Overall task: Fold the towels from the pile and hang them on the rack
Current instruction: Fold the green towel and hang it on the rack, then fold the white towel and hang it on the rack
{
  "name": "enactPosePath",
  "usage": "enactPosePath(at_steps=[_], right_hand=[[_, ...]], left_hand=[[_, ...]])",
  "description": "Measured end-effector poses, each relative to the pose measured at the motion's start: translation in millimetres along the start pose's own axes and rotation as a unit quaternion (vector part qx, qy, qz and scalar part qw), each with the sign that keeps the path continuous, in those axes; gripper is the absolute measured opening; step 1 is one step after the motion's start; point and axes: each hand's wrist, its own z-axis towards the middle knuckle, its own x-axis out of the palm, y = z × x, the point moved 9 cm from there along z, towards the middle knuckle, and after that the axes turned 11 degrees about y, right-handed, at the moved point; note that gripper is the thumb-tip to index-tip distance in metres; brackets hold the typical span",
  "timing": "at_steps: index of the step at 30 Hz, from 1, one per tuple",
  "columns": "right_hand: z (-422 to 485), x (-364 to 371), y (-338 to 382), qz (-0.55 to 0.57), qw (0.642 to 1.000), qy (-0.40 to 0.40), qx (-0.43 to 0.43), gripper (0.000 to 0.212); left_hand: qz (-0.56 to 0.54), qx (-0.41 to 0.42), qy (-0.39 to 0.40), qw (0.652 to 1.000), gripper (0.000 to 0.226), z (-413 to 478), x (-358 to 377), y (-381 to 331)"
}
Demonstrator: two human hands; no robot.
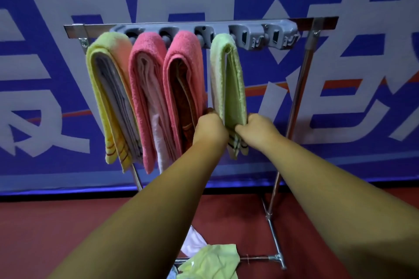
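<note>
Four folded towels hang side by side on the rack (303, 68) – a yellow towel (102, 88) at the left, two pink towels (145, 88) (183, 70), and a green towel (233, 88) at the right. Two hands work on the green one: the left hand (209, 129) curls its fingers around the left hanging layer and the right hand (258, 127) pinches the right layer, both just above the striped hem. The three left towels nearly touch; a narrow gap separates the green one. On the grey holder (278, 36), two slots stand free to its right – open room up to the right upright. The pile (210, 260) lies on the red floor (45, 233) by the rack's foot.
</note>
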Motion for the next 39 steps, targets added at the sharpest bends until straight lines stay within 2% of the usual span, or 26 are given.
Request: enactPosePath(at_steps=[7,9,12,14,16,22,24,28,34,37,39], right_hand=[[-4,46,-31,-0.024,0.997,0.073,0.019,0.013],[-8,62,-45,-0.054,0.992,0.107,0.032,0.026],[-14,83,-73,-0.078,0.985,0.137,0.069,0.035],[-17,99,-91,-0.091,0.98,0.15,0.093,0.03],[-24,123,-108,-0.056,0.975,0.178,0.12,0.021],[-50,228,-148,0.067,0.949,0.24,0.192,0.016],[-59,266,-160,0.086,0.939,0.257,0.21,0.01],[-78,341,-189,0.11,0.909,0.313,0.254,0.011],[-94,421,-234,0.103,0.881,0.357,0.292,0.012],[-102,453,-264,0.08,0.868,0.377,0.312,0.011],[-108,471,-282,0.059,0.863,0.388,0.319,0.012]], left_hand=[[0.026,-0.008,0.135,0.99,0.027,-12,53,29],[0.033,-0.016,0.171,0.985,0.025,-21,68,43],[0.04,-0.058,0.268,0.961,0.02,-42,98,74],[0.022,-0.086,0.329,0.94,0.024,-59,117,94],[-0.005,-0.112,0.367,0.924,0.028,-78,137,117],[-0.067,-0.167,0.418,0.89,0.028,-130,188,190],[-0.089,-0.197,0.437,0.873,0.027,-146,208,216],[-0.114,-0.249,0.469,0.84,0.02,-176,249,267],[-0.093,-0.291,0.49,0.816,0.026,-207,313,340],[-0.048,-0.287,0.525,0.8,0.03,-228,346,368],[-0.044,-0.301,0.516,0.801,0.028,-242,359,378]])
